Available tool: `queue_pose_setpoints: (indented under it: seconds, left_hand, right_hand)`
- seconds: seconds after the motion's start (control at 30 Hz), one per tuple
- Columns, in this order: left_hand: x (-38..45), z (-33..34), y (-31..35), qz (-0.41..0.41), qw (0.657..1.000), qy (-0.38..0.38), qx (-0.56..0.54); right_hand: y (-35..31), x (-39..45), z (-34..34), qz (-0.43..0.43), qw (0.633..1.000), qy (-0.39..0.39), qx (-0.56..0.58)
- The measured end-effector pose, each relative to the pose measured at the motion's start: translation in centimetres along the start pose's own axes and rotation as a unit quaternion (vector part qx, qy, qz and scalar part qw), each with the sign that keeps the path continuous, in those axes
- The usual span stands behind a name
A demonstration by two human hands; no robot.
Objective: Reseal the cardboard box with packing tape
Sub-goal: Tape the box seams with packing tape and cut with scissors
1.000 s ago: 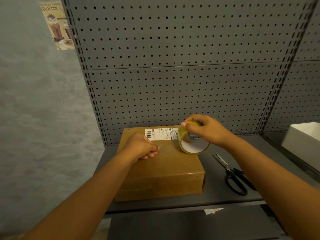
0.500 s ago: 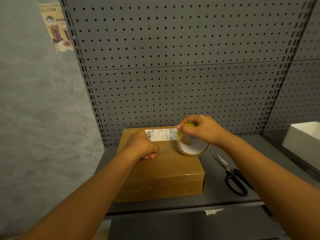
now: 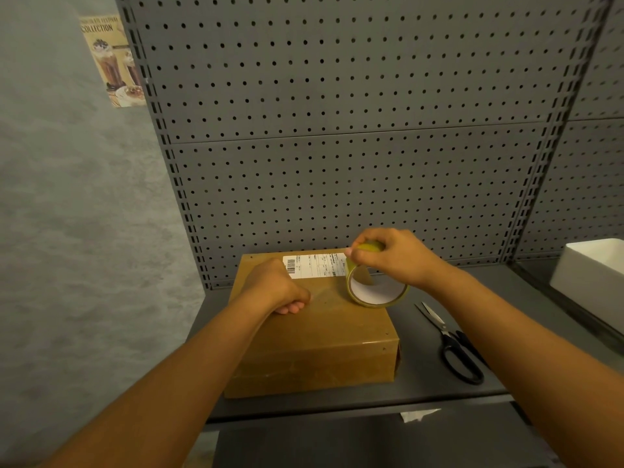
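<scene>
Cardboard box (image 3: 314,336) sits on the grey shelf (image 3: 422,393), its near edge close to the shelf's front lip. My left hand (image 3: 275,287) rests on the box top with fingers curled under; whether they pinch tape I cannot tell. My right hand (image 3: 391,256) grips the tape roll (image 3: 374,288), standing on edge at the box's far right. Scissors (image 3: 452,346) lie on bare shelf to the right, apart from the box; a white bin (image 3: 587,278) stands further right.

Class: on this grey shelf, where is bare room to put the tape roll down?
Bare grey metal shelf lies between the brown cardboard box and black-handled scissors, and left of the box. It is crowded around the white bin.
</scene>
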State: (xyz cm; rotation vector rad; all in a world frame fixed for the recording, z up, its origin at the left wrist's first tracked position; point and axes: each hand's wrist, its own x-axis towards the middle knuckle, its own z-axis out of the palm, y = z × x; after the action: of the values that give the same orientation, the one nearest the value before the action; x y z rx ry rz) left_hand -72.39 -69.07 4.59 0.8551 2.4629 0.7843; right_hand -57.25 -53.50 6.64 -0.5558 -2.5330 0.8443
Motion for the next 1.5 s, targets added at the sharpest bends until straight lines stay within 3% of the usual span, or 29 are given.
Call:
queue_pose_setpoints:
  seconds: [0.13,0.2,0.3,0.4,0.53,0.63,1.5]
  left_hand:
    - [-0.3,-0.5,-0.6,0.005,1.0,-0.015,0.004]
    - [-0.2,-0.1,-0.7,0.019,0.999,0.014,0.038]
    - [-0.9,0.8,-0.8,0.142,0.976,0.105,0.129]
    - [-2.3,1.1,-1.2,0.242,0.956,0.04,0.159]
    - [-3.2,1.4,-3.1,0.248,0.933,-0.077,0.25]
    - [-3.6,1.4,-3.7,0.251,0.914,-0.106,0.3]
    - [-4.8,2.6,-2.9,0.307,0.889,-0.127,0.314]
  right_hand:
    - [-0.1,-0.1,0.0,0.003,1.0,-0.002,0.004]
    - [-0.1,-0.2,0.0,0.005,1.0,-0.002,0.008]
    - [-0.1,-0.2,0.0,0.009,1.0,-0.002,0.015]
    - [-0.1,-0.2,0.0,0.009,1.0,0.0,0.016]
    - [-0.1,-0.1,0.2,0.011,1.0,0.004,0.013]
    - [-0.1,0.2,0.4,0.015,1.0,0.005,0.006]
    - [-0.2,-0.3,1.1,-0.009,0.999,0.017,-0.026]
